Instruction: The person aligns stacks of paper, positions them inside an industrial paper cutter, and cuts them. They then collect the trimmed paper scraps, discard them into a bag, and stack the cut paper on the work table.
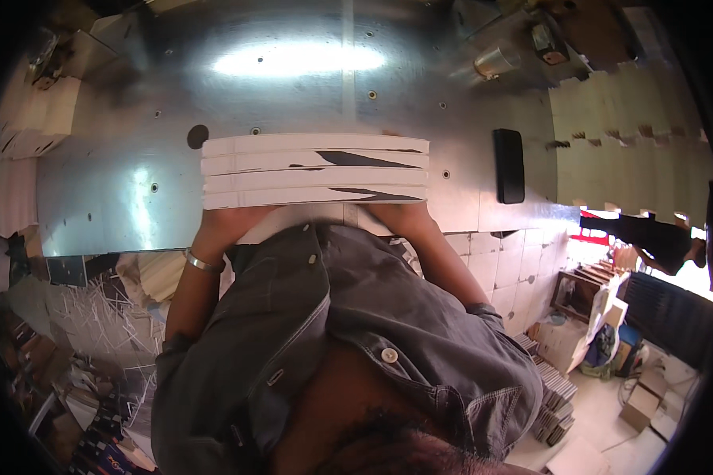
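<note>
1. shiny metal table [293, 107] fills the top of the view, with small round dots on it and bright light bouncing off. it looks flat and smooth, which may help things sit straight.

2. white stack [253, 162] is at the near edge of the table, right in front of the person's gray shirt [285, 277]. it has about four thick layers, with dark pointy patches on some. being so close to the body, it is probably easy to reach.

3. left hand [228, 224] is at the left end of the stack's near side, and right hand [404, 217] is near the right end. they are set wide apart, maybe so both ends stay even.

4. most fingers hide by the stack's low edge. i cannot tell if either hand squeezes it or just pushes on it.

5. black flat thing, like a phone [509, 166], lies to the right, apart from the stack, maybe so it does not get bumped.

6. pale piles [634, 111] stand farther right, and more pale piles stand at the left. a metal cup [496, 62] is near the back, perhaps out of the way of the elbows.
</note>
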A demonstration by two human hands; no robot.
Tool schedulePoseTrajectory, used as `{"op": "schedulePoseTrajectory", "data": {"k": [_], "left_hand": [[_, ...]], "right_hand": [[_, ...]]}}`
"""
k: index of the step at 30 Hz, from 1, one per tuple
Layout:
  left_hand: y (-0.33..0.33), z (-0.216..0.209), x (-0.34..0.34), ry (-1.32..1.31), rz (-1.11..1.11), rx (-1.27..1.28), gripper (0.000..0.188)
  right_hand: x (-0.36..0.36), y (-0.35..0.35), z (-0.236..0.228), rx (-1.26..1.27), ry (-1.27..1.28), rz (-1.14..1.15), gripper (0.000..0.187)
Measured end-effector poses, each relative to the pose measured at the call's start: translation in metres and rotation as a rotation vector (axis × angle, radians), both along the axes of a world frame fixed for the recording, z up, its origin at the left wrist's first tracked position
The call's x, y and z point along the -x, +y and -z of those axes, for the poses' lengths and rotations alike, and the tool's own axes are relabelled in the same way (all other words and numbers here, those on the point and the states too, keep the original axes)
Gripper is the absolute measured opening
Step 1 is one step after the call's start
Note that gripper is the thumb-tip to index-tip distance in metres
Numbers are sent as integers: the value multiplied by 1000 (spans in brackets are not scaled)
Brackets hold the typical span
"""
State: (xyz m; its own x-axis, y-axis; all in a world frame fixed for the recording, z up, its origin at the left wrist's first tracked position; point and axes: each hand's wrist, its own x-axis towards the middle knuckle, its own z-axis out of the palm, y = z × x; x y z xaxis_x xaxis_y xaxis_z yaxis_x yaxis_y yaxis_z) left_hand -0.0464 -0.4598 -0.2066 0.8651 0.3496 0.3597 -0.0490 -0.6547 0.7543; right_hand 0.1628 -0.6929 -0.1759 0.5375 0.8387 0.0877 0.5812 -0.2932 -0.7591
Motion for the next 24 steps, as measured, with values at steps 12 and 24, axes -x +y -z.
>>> {"op": "schedulePoseTrajectory", "data": {"k": [12,24], "left_hand": [[8,30,17,261,-38,36,46],[18,28,16,308,63,271,56]], "right_hand": [[13,-39,-35,-529,-519,37,62],[24,-43,-47,-651,317,218,34]]}}
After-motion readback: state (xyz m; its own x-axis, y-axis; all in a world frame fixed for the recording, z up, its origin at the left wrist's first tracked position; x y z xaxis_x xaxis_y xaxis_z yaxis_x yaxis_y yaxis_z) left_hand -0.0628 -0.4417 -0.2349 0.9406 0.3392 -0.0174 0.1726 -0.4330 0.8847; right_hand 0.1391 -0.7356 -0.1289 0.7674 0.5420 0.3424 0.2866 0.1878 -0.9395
